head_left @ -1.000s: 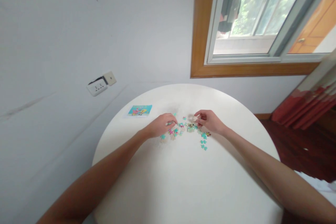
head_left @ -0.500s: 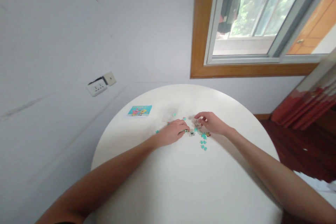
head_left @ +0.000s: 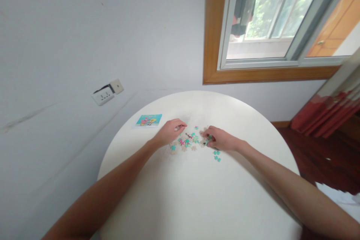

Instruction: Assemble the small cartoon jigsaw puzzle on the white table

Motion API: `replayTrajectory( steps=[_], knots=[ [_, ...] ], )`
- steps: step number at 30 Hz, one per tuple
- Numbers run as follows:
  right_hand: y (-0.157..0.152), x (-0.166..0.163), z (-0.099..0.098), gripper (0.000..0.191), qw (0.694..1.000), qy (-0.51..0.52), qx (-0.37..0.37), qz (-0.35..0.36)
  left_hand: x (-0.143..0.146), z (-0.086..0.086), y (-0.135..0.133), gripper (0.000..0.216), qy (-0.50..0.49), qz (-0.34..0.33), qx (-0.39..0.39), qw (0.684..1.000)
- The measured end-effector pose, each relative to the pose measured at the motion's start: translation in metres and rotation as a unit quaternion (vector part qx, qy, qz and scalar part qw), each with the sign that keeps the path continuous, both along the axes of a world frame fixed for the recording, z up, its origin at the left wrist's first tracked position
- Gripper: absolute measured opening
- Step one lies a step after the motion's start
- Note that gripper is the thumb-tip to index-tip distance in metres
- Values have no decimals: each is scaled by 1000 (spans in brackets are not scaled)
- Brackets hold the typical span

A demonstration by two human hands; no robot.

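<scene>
Several small jigsaw pieces (head_left: pixel 189 141), teal, pink and pale, lie scattered at the far middle of a round white table (head_left: pixel 197 195). My left hand (head_left: pixel 170 132) rests at the left edge of the scatter, its fingers pinched on something I cannot make out. My right hand (head_left: pixel 218 139) lies on the right side of the scatter, fingers curled down onto the pieces. Two teal pieces (head_left: pixel 216 155) lie apart, just below my right hand.
A small picture card (head_left: pixel 148 120) with cartoon figures lies on the table to the far left. A wall socket (head_left: pixel 104 93) sits on the white wall behind. A wood-framed window (head_left: pixel 267 26) is at the upper right, a red curtain (head_left: pixel 332 108) at the right.
My left hand drew back to the left and up from the middle of the scatter. My right hand moved left and down onto the pieces.
</scene>
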State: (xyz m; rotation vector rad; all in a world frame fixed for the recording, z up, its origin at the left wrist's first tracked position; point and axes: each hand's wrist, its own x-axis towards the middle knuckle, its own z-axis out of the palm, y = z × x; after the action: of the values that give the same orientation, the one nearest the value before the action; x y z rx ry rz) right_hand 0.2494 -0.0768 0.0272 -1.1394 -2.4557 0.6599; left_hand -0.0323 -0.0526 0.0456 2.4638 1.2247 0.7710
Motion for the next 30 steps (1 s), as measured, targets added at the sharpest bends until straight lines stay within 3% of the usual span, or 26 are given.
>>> replayTrajectory(
  steps=[2,6,11,15,19,24,27,30],
  knots=[
    [0,-11,-2,25,999,29,12,19,-7,3,2,26,-7,23,9,1000],
    [2,-16,-1,23,996,94,2,7,-20,7,7,29,-11,50,8,999],
    [6,-6,5,20,990,130,9,-45,-31,7,11,31,37,22,-42,998],
    [6,-8,3,30,991,108,45,-65,-32,-5,17,35,34,42,-25,998],
    [9,-11,-14,41,986,56,110,-110,-30,-28,27,47,-22,65,-12,998],
    [6,-11,-41,47,967,-6,113,-230,-10,-48,20,52,2,9,-39,999],
    [-6,-24,-45,46,973,1,113,-202,8,-48,5,51,-15,-44,-67,997],
    [-19,-43,-39,44,985,68,84,-137,18,-42,-6,55,-92,-84,-138,982]
  ],
)
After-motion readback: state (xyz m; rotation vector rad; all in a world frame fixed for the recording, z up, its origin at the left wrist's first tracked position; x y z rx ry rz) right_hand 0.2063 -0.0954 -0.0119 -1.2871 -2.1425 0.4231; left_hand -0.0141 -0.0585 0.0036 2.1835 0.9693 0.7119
